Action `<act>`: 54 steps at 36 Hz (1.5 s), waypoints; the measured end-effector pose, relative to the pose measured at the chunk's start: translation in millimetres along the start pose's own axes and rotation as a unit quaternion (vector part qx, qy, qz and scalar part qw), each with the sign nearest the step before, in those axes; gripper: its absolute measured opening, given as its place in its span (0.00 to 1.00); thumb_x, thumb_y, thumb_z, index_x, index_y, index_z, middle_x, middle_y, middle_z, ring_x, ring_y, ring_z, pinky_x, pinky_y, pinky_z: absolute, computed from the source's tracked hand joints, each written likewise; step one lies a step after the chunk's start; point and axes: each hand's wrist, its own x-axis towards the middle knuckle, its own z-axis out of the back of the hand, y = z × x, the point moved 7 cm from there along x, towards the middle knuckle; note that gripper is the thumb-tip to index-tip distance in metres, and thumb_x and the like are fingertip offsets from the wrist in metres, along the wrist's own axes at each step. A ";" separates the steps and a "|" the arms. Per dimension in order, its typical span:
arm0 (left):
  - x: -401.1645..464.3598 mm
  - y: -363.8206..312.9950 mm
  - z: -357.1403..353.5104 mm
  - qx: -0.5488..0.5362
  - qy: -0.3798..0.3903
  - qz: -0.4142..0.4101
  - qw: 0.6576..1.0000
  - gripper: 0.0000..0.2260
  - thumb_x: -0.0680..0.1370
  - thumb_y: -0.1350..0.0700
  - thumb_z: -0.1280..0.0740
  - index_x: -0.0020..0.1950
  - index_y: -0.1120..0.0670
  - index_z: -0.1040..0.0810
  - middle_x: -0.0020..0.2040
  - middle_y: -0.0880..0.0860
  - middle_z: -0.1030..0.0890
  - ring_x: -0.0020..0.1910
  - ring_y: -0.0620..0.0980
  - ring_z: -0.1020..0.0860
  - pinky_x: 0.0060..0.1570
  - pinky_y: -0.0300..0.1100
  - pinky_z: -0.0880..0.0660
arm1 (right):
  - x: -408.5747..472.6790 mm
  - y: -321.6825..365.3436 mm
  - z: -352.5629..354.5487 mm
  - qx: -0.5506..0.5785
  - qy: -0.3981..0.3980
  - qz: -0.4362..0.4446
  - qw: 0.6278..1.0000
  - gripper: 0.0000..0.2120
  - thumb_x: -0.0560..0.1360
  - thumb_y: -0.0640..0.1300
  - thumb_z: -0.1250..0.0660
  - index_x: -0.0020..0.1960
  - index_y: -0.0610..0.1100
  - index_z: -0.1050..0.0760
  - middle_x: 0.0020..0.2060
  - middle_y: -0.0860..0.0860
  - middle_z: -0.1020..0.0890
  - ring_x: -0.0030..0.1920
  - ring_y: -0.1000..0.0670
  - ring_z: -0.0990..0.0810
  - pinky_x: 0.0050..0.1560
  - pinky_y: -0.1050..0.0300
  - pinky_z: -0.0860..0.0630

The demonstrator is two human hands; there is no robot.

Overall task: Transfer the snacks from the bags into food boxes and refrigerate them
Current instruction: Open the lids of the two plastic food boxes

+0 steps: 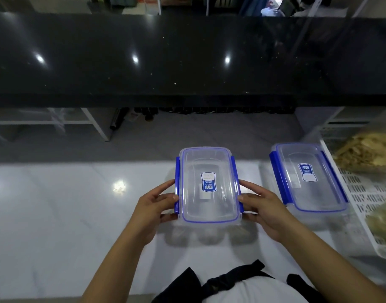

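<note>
A clear food box [208,185] with a blue-trimmed lid and blue side clips stands on the white counter in front of me. My left hand [156,207] grips its left clip, thumb on top. My right hand [264,206] grips the right clip the same way. The lid is on and the box looks empty. A second, matching lidded food box [308,178] stands to the right, untouched. Bags of pale yellow snacks [362,152] lie in a white basket at the far right.
The white slotted basket [367,200] sits at the counter's right edge, close to the second box. A raised black countertop [187,62] runs across the back. The white counter [67,204] stretches to the left.
</note>
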 end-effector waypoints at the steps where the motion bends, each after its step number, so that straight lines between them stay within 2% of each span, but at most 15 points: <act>1: -0.1 2.1 1.5 -0.009 0.003 0.004 1.000 0.18 0.78 0.62 0.29 0.65 0.46 0.19 0.51 0.61 0.14 0.46 0.58 0.14 0.41 0.48 0.17 | 0.2 -2.9 1.9 0.007 -0.003 -0.001 1.000 0.20 0.77 0.34 0.32 0.63 0.53 0.20 0.45 0.41 0.14 0.43 0.45 0.15 0.41 0.54 0.17; 8: -5.5 16.5 8.2 -0.020 0.020 0.025 0.999 0.17 0.79 0.59 0.30 0.61 0.39 0.17 0.53 0.61 0.15 0.50 0.60 0.15 0.43 0.49 0.17 | -2.8 -16.3 6.0 0.034 0.008 0.003 0.999 0.20 0.78 0.32 0.34 0.64 0.51 0.21 0.47 0.38 0.15 0.44 0.42 0.14 0.42 0.53 0.17; 17: -9.1 27.9 8.3 -0.058 0.024 0.025 0.998 0.17 0.81 0.60 0.33 0.68 0.45 0.22 0.57 0.62 0.16 0.55 0.63 0.16 0.47 0.53 0.17 | -7.6 -23.1 10.1 0.042 -0.014 0.032 0.999 0.19 0.80 0.33 0.36 0.67 0.50 0.23 0.53 0.43 0.14 0.51 0.39 0.14 0.44 0.49 0.16; 21: -10.9 27.1 10.9 -0.030 -0.018 0.012 0.999 0.17 0.82 0.59 0.34 0.70 0.48 0.24 0.56 0.57 0.14 0.53 0.59 0.15 0.45 0.51 0.16 | -9.9 -25.0 12.4 0.010 -0.042 0.039 0.998 0.21 0.79 0.36 0.33 0.68 0.52 0.25 0.54 0.47 0.14 0.50 0.43 0.13 0.47 0.49 0.16; 24: -14.5 22.3 19.8 -0.008 -0.100 -0.008 0.995 0.15 0.81 0.61 0.32 0.65 0.47 0.21 0.59 0.52 0.16 0.53 0.53 0.15 0.47 0.48 0.16 | -14.9 -19.7 13.7 -0.071 -0.064 0.064 0.993 0.22 0.78 0.42 0.30 0.68 0.60 0.27 0.62 0.51 0.19 0.56 0.54 0.16 0.55 0.55 0.21; 27: -24.4 8.0 20.9 0.104 -0.132 -0.073 0.983 0.19 0.80 0.58 0.31 0.65 0.38 0.24 0.65 0.46 0.20 0.60 0.47 0.19 0.55 0.42 0.20 | -21.6 -12.9 9.5 -0.156 -0.048 0.104 0.981 0.26 0.77 0.46 0.29 0.71 0.65 0.31 0.67 0.56 0.24 0.62 0.59 0.23 0.55 0.62 0.27; 29: -31.7 0.8 11.4 0.194 -0.086 -0.120 0.970 0.23 0.78 0.51 0.29 0.69 0.32 0.30 0.69 0.36 0.26 0.63 0.34 0.25 0.57 0.35 0.25 | -26.6 -9.4 3.3 -0.230 -0.016 0.135 0.964 0.30 0.76 0.51 0.27 0.71 0.71 0.35 0.68 0.66 0.28 0.66 0.62 0.28 0.58 0.68 0.30; 31: -36.9 3.7 -3.1 0.281 -0.005 -0.138 0.950 0.33 0.74 0.42 0.26 0.73 0.25 0.39 0.68 0.22 0.35 0.62 0.20 0.35 0.58 0.30 0.32 | -31.6 -7.8 -6.9 -0.307 0.029 0.152 0.939 0.36 0.73 0.55 0.25 0.71 0.75 0.40 0.67 0.77 0.35 0.66 0.72 0.34 0.58 0.74 0.33; 32: -39.0 6.7 -11.0 0.328 0.029 -0.147 0.933 0.38 0.72 0.40 0.24 0.73 0.24 0.44 0.67 0.17 0.40 0.62 0.17 0.39 0.59 0.30 0.35 | -33.3 -8.0 -12.2 -0.346 0.047 0.157 0.924 0.40 0.71 0.56 0.24 0.73 0.74 0.44 0.68 0.78 0.38 0.67 0.73 0.37 0.63 0.72 0.34; 35: -42.9 12.8 -29.7 0.422 0.059 -0.171 0.888 0.46 0.68 0.40 0.22 0.76 0.27 0.49 0.69 0.20 0.44 0.69 0.23 0.43 0.68 0.36 0.37 | -36.8 -7.6 -27.7 -0.456 0.064 0.180 0.869 0.47 0.70 0.57 0.24 0.79 0.65 0.50 0.73 0.69 0.42 0.75 0.61 0.42 0.75 0.56 0.41; 38: -44.7 14.1 -38.7 0.447 0.027 -0.172 0.877 0.48 0.69 0.41 0.21 0.79 0.36 0.49 0.79 0.37 0.41 0.77 0.42 0.42 0.76 0.52 0.37 | -35.6 -9.4 -35.2 -0.497 0.042 0.182 0.848 0.49 0.70 0.58 0.24 0.80 0.61 0.53 0.79 0.59 0.44 0.79 0.53 0.48 0.78 0.49 0.45; 40: -45.9 13.3 -41.0 0.449 0.001 -0.167 0.878 0.47 0.69 0.42 0.22 0.80 0.39 0.47 0.80 0.43 0.41 0.78 0.48 0.42 0.75 0.56 0.36 | -31.6 -14.0 -35.1 -0.510 0.028 0.170 0.843 0.49 0.71 0.60 0.25 0.81 0.60 0.54 0.81 0.56 0.48 0.80 0.49 0.52 0.79 0.46 0.49; 46: -54.5 6.8 -47.5 0.480 -0.036 -0.123 0.868 0.48 0.70 0.41 0.23 0.81 0.39 0.49 0.82 0.43 0.45 0.81 0.50 0.50 0.78 0.56 0.45 | -22.7 -25.0 -33.8 -0.511 0.009 0.210 0.834 0.47 0.72 0.62 0.28 0.80 0.62 0.54 0.82 0.55 0.50 0.81 0.49 0.59 0.77 0.46 0.57; 50: -71.1 -5.3 -46.3 0.480 -0.049 -0.115 0.868 0.47 0.69 0.45 0.20 0.80 0.39 0.46 0.81 0.44 0.42 0.80 0.50 0.47 0.77 0.59 0.42 | -32.1 -25.0 -34.9 -0.518 0.014 0.250 0.818 0.46 0.72 0.63 0.29 0.79 0.63 0.55 0.82 0.53 0.50 0.80 0.47 0.60 0.77 0.43 0.56; 54: -90.6 -15.1 -34.2 0.495 -0.067 -0.135 0.856 0.48 0.69 0.43 0.21 0.80 0.36 0.48 0.80 0.37 0.45 0.80 0.46 0.49 0.78 0.55 0.43 | -51.3 -14.3 -48.7 -0.508 0.011 0.292 0.810 0.43 0.73 0.64 0.30 0.80 0.61 0.51 0.82 0.52 0.48 0.80 0.46 0.58 0.77 0.41 0.55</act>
